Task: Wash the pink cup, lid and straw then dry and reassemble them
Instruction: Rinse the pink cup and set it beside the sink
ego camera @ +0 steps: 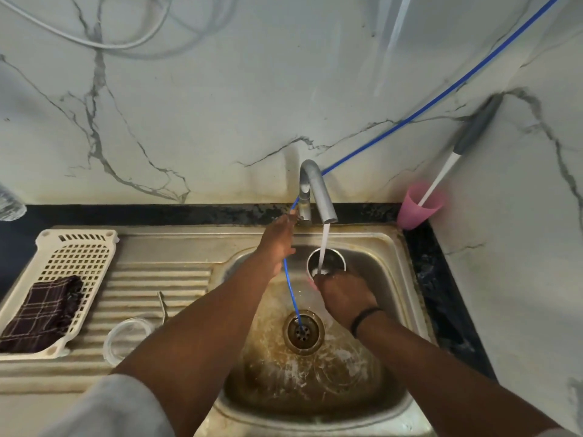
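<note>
Right hand (342, 294) gripping the pink cup (326, 264) under running water from the faucet (318, 190) in the sink (391, 247), left hand (279, 244) reaching to the tap handle, finger state unclear, clear lid (127, 337) on drainboard, cloth (44, 313) in basket (80, 250)

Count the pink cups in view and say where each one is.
2: a steel-lined pink cup held in the right hand under the running tap, and a pink plastic cup on the counter's back-right corner. Others may be hidden.

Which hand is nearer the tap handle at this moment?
Left. The left hand reaches up to the tap handle, its fingertips at its base. The right hand is lower in the sink, gripping the cup under the running water.
</note>
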